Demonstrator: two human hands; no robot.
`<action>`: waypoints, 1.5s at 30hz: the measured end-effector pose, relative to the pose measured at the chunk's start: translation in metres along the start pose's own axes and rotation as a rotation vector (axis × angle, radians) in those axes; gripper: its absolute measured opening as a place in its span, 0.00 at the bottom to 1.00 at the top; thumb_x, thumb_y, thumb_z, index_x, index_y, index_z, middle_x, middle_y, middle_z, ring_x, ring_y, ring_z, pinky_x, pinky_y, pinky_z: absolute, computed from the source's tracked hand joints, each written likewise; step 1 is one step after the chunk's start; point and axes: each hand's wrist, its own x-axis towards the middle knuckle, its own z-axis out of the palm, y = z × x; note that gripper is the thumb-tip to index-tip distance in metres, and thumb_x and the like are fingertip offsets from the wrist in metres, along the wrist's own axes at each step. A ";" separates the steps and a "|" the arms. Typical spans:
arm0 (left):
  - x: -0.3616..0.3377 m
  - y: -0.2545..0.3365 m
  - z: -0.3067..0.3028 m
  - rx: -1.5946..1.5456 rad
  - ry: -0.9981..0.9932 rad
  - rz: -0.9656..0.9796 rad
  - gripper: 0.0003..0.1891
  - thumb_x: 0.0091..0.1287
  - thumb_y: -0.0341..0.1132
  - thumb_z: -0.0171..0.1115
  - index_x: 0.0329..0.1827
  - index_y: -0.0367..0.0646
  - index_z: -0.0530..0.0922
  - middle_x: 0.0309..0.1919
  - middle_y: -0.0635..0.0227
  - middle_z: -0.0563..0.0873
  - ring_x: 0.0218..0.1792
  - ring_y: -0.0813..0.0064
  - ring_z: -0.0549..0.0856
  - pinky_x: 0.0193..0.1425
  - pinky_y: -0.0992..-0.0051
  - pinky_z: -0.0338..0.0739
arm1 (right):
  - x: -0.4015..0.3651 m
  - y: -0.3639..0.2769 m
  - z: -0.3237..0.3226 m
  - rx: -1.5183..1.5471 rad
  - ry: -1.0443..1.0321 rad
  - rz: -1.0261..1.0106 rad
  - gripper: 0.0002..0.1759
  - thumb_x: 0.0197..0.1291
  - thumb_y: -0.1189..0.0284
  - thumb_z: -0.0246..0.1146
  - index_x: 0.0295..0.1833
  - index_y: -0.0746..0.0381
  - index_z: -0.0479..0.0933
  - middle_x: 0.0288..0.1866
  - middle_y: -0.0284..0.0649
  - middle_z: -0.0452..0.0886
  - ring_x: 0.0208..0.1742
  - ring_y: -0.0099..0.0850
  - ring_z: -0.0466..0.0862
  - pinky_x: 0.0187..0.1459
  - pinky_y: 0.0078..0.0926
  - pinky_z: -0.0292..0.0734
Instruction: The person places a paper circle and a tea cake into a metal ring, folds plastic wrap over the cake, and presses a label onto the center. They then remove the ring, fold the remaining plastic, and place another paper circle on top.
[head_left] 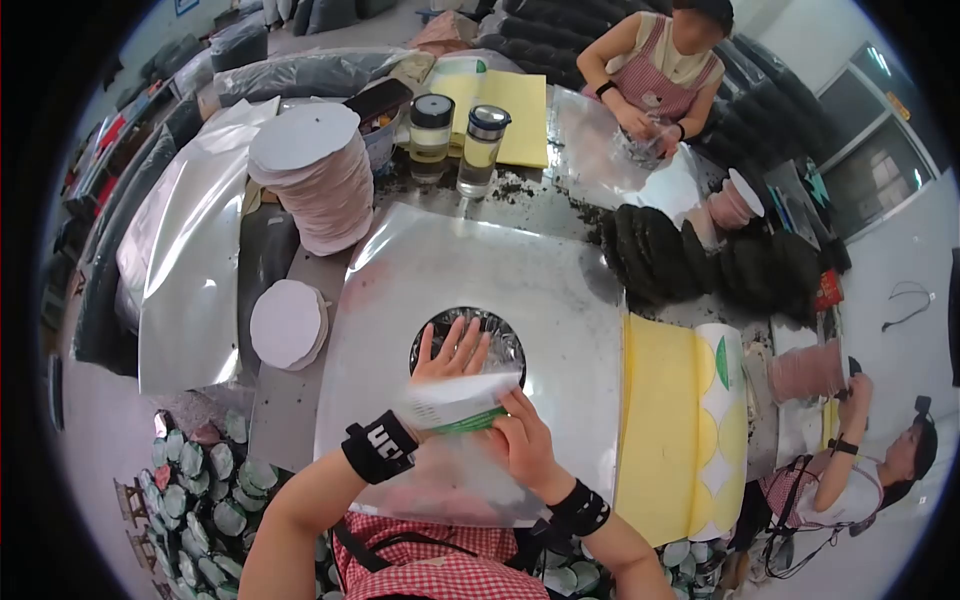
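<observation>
White paper discs (pixel 288 322): 1 small stack, centre left, apart from hands.
Left hand (pixel 452 352): fingers spread wide, over dark cake (pixel 497 338), frame centre.
Label paper (pixel 455 402): apparently being fitted to cake; next needs squaring.
Right hand (pixel 522 440): pinches paper's edge.
Foil sheet (pixel 560 290): bare margin around cake.
Yellow sheet (pixel 660 430): bordering right.

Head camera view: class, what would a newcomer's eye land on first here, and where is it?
First, the two hands at bottom centre: the left hand spreads open over a dark round disc on the silver sheet, while the right hand pinches a white and green paper. Next, the tall stack of pale paper discs at upper left and the row of dark discs at right.
</observation>
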 end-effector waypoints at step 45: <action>-0.100 0.059 -0.081 -0.261 0.185 -0.357 0.34 0.59 0.29 0.59 0.72 0.29 0.67 0.26 0.69 0.84 0.24 0.72 0.85 0.28 0.70 0.79 | 0.051 -0.012 0.106 0.118 -0.160 -0.090 0.42 0.58 0.61 0.74 0.74 0.66 0.66 0.68 0.56 0.74 0.66 0.53 0.75 0.62 0.50 0.74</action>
